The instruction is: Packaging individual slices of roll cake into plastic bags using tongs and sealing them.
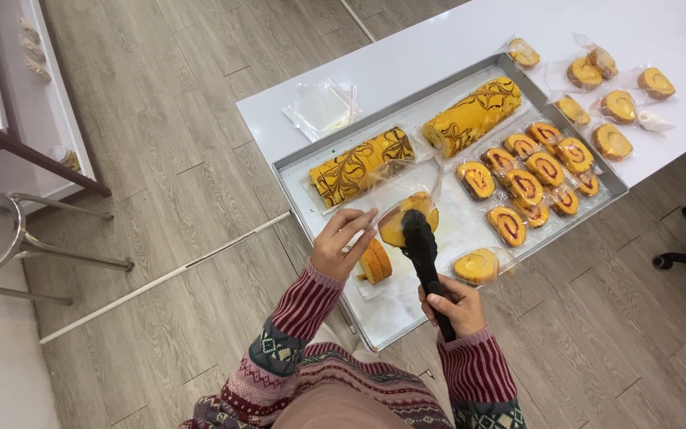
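Two uncut rolls [414, 143] lie on the tray [311, 199] left of the bagged slices [533, 171].

Striped, patterned, seemingly knitted sleeves [305, 308]

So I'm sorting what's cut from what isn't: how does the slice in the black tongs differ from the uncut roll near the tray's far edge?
The slice is a short round held by the tongs at a clear bag; the uncut roll is a long log lying on the tray. The slice shows its cut face; the roll shows mostly its brown-swirled skin. Both are yellow cake.
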